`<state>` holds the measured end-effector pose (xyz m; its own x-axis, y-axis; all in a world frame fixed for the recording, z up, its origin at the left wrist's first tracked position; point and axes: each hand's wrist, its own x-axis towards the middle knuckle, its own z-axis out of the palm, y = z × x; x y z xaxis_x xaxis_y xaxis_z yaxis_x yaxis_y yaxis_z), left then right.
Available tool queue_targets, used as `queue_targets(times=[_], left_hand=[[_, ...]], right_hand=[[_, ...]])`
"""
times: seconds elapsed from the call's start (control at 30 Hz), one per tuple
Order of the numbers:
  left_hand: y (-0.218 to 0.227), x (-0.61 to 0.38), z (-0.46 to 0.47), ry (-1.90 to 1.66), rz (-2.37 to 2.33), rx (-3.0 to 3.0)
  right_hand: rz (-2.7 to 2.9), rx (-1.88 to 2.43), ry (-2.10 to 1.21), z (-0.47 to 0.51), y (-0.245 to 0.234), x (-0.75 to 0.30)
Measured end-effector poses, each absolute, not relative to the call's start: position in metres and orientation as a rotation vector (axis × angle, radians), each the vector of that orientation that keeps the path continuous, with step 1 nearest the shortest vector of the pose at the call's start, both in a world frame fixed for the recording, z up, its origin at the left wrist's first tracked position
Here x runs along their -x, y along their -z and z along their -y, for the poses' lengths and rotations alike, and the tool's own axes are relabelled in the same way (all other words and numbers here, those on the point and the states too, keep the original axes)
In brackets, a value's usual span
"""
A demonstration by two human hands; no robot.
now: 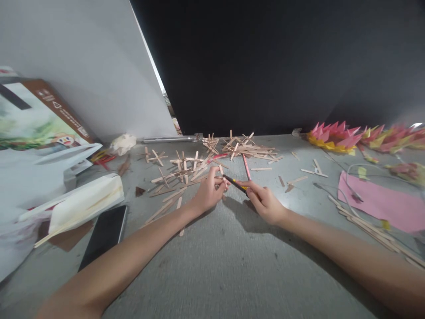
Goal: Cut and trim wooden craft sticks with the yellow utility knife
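Pinching 1 stick (221, 169) in left hand (208, 191), gripping black tool (234, 182) in right hand (266, 204), probably for fine control, with loose sticks (259, 150) toward desk (226, 274) far edge, presumably for reach.

We count two bare hands: one left hand (209, 192), one right hand (266, 207). In the right, one slim black-and-yellow pen-shaped tool (234, 183); in the left, at least one flat pale wooden stick (221, 170). Beyond both hands, dozens of loose flat light-brown wooden sticks (260, 169), too overlapped for us to total. Left of the left hand: one black rectangular phone (104, 235), one crumpled off-white bundle (123, 144). Right of the right hand: one pink rectangular paper sheet (381, 204); farther out, at least two spiky pink-and-yellow paper pieces (335, 137).
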<state>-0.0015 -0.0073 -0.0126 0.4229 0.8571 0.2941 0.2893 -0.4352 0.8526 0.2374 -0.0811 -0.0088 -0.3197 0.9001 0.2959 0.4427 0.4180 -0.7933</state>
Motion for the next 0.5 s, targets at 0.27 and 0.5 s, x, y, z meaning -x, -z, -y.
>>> queue_targets(times=[0.27,0.5], left_hand=[[0.0152,-0.0016,0.0066,-0.979,-0.909,-1.693],[0.0154,0.0002,0.0082,-1.007,-0.973,-1.844]], right_hand=[[1.896,1.16,-0.844,0.081,0.0083,-0.2368],[1.914,1.162,-0.825,0.0821,0.0058,-0.2367]])
